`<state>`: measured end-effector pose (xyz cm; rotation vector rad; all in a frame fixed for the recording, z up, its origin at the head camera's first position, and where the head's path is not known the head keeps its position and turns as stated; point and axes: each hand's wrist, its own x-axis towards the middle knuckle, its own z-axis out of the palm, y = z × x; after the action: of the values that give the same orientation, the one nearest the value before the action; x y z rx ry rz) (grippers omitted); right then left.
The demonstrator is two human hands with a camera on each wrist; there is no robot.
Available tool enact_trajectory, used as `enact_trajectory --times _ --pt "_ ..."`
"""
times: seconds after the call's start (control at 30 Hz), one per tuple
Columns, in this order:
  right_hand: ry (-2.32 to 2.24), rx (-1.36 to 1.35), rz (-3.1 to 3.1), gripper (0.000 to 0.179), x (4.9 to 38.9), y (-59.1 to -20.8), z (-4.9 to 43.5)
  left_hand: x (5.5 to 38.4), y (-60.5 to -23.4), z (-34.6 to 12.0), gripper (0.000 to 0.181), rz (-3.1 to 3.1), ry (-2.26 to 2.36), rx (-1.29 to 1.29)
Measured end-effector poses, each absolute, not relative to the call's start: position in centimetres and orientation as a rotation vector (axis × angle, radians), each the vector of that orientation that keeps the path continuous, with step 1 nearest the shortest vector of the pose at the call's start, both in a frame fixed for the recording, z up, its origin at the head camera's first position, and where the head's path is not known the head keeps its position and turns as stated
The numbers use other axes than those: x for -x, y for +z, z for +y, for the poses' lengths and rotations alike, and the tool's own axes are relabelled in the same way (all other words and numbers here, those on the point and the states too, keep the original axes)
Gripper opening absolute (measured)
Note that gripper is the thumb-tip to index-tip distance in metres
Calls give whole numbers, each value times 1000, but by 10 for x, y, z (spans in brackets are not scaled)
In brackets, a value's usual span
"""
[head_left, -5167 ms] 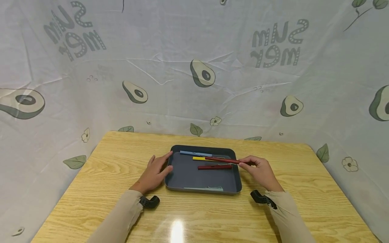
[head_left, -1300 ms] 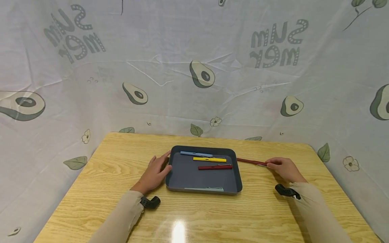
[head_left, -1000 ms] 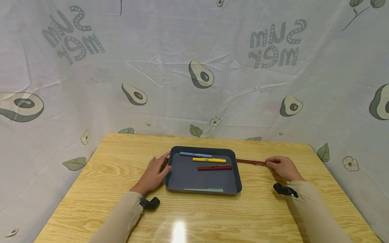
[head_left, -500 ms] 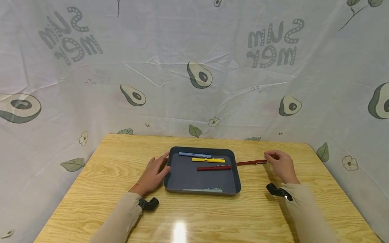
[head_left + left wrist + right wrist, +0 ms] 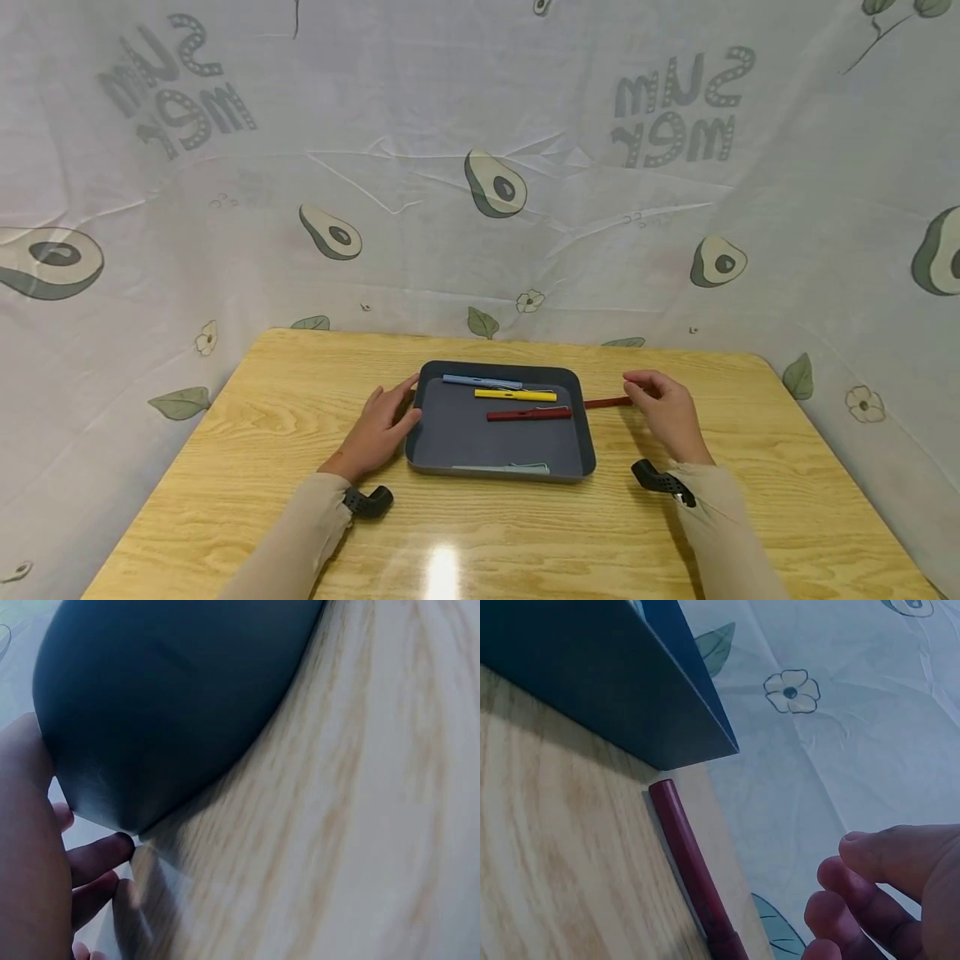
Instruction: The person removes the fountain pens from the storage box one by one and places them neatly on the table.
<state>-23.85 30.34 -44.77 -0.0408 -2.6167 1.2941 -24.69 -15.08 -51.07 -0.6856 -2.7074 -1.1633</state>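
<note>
A dark grey tray (image 5: pixel 465 437) lies on the table, with a blue pen (image 5: pixel 482 382), a yellow pen (image 5: pixel 515 395), a dark red pen (image 5: pixel 528 414) and a pale pen (image 5: pixel 517 469) in it. My left hand (image 5: pixel 375 432) rests against the tray's left side, fingers spread along its wall. Outside the tray, a second dark red pen (image 5: pixel 694 862) lies on the table by the right wall. My right hand (image 5: pixel 670 417) hovers over that pen's right part and hides it in the head view. The right wrist view shows its fingers loosely bent, apart from the pen and holding nothing.
The wooden table (image 5: pixel 360 533) carries the tray near its middle. Behind it hangs a pale curtain (image 5: pixel 420 275) printed with avocados, leaves and flowers. Each wrist wears a black strap with a camera (image 5: pixel 367 502).
My right hand held the second dark red pen over the tray, laid it on the table to the right, and let go. Since then the hand has moved left. The left hand stays put.
</note>
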Motion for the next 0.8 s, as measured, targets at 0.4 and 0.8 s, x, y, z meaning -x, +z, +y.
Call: enact_trajectory --times 0.4,0.8 --pt "1317 10 -2630 42 237 -454 305 245 -507 -149 59 -2702 -1163 692" --pt "1453 -12 -2600 46 237 -449 296 247 -509 -151 59 -2701 -1158 695"
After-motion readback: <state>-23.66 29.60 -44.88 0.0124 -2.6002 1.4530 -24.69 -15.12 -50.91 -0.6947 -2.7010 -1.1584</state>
